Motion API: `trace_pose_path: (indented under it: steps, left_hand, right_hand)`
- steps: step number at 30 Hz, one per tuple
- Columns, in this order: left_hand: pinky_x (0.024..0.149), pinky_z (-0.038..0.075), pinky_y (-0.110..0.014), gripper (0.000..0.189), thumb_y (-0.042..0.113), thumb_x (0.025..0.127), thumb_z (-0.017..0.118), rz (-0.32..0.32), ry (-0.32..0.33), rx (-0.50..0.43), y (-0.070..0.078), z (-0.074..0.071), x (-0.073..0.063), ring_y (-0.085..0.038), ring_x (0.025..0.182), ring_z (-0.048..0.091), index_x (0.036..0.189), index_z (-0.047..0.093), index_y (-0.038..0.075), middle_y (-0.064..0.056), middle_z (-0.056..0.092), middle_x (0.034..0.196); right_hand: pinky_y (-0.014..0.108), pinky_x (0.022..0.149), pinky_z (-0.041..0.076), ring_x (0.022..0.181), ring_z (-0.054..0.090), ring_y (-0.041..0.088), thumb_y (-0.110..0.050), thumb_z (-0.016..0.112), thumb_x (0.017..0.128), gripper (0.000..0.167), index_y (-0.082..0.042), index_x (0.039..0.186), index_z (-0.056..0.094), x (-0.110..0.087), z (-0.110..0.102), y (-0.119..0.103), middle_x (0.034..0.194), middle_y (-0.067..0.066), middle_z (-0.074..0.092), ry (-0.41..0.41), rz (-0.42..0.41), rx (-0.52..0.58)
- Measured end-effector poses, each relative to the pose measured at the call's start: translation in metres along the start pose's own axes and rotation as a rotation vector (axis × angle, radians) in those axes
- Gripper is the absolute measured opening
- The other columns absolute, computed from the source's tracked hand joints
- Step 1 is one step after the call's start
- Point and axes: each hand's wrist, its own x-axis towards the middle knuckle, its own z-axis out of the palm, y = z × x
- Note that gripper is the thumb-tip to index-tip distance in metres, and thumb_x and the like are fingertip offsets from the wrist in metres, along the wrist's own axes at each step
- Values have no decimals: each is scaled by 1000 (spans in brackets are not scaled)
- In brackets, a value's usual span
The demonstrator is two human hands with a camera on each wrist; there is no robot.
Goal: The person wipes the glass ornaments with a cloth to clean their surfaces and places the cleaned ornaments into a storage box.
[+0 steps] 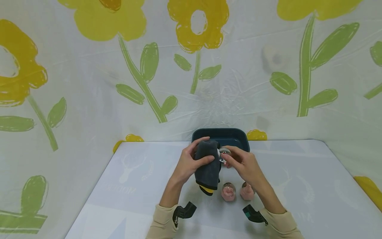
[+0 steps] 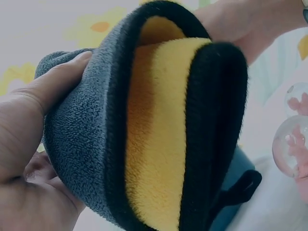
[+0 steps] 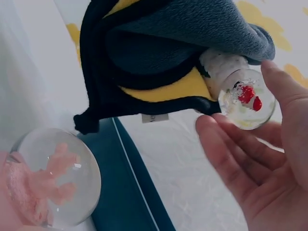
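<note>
A thick grey cloth (image 1: pixel 207 169) with a yellow inner side and black edging is folded over in my left hand (image 1: pixel 188 162), which grips it with the thumb across its face. In the right wrist view, a small snow globe (image 3: pixel 247 100) with a white base and red figures inside sits against the cloth's fold. Thumb and fingers of my right hand (image 1: pixel 245 165) hold this globe from its right side; part of its base is hidden by the cloth. Two pink-based snow globes stand on the table below the hands, one at the left (image 1: pixel 228 192) and one at the right (image 1: pixel 246 192).
Behind the hands, a dark blue rectangular bin (image 1: pixel 221 130) stands at the table's back edge. The white table (image 1: pixel 298 186) meets a flower-printed curtain (image 1: pixel 238 93) at the back. Another pink thing shows partly beneath the right hand.
</note>
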Motion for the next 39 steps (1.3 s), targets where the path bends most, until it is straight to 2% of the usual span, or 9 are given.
trace_pose_path:
  steps: [4, 9, 14, 18, 24, 27, 31, 35, 39]
  left_hand:
    - [88, 56, -39, 60, 29, 85, 78, -8, 13, -33, 0, -3, 1, -23, 104, 66, 139, 51, 32, -8, 66, 121]
    - [86, 58, -41, 57, 29, 87, 75, -30, 24, -78, -1, -5, 2, -24, 104, 67, 139, 52, 29, -11, 65, 121]
    - [85, 58, -39, 50, 26, 89, 73, -49, 38, -87, -3, -5, 2, -23, 102, 67, 136, 54, 30, -12, 64, 122]
    - [84, 58, -38, 48, 24, 91, 71, -58, 47, -88, -4, -4, 2, -22, 100, 67, 135, 55, 29, -12, 64, 121]
    - [84, 58, -38, 50, 27, 89, 74, -57, 48, -84, -4, -3, 2, -22, 102, 66, 135, 55, 31, -10, 65, 122]
    - [84, 58, -38, 52, 30, 87, 75, -48, 45, -78, -4, -4, 1, -23, 103, 66, 135, 54, 32, -9, 65, 122]
    - [85, 57, -39, 56, 30, 85, 77, -36, 35, -55, -4, -4, 1, -23, 105, 65, 136, 54, 33, -8, 65, 123]
    - [86, 56, -38, 62, 27, 83, 79, -16, 15, -23, -3, -5, 0, -22, 106, 64, 139, 53, 31, -6, 65, 124]
    - [87, 56, -38, 64, 23, 82, 80, 15, -23, -6, -1, -5, 0, -22, 105, 65, 139, 53, 29, -6, 65, 125]
  right_hand:
    - [19, 70, 56, 81, 68, 8, -12, 75, 86, 45, -17, 130, 62, 1, 3, -1, 99, 0, 72, 56, -118, -18]
    - [27, 74, 59, 100, 66, 14, -3, 81, 77, 57, -10, 130, 61, 3, 5, -2, 115, 8, 67, 55, -214, 10]
    - [34, 78, 60, 108, 63, 20, -1, 81, 75, 55, -9, 127, 63, 4, 4, -3, 123, 8, 63, 36, -246, 28]
    - [34, 80, 59, 111, 62, 18, 0, 80, 76, 55, -13, 127, 63, 4, 4, 0, 125, 5, 62, 26, -252, 15]
    - [30, 79, 59, 110, 62, 22, 5, 81, 73, 58, -7, 126, 62, 4, 4, 1, 125, 10, 62, 30, -277, 16]
    - [29, 79, 59, 109, 62, 21, 4, 81, 73, 59, -7, 128, 61, 4, 4, 1, 123, 11, 63, 33, -270, 16]
    - [27, 78, 59, 101, 67, 15, -4, 79, 79, 57, -12, 132, 60, 3, 4, 1, 116, 5, 68, 32, -222, -10]
    - [22, 72, 58, 84, 69, 8, -13, 73, 88, 43, -14, 130, 63, 2, 3, 2, 101, 0, 74, 35, -152, -57]
    - [23, 65, 57, 69, 68, 6, -15, 65, 94, 27, -11, 121, 67, 0, 2, 1, 85, 1, 74, 29, -61, -40]
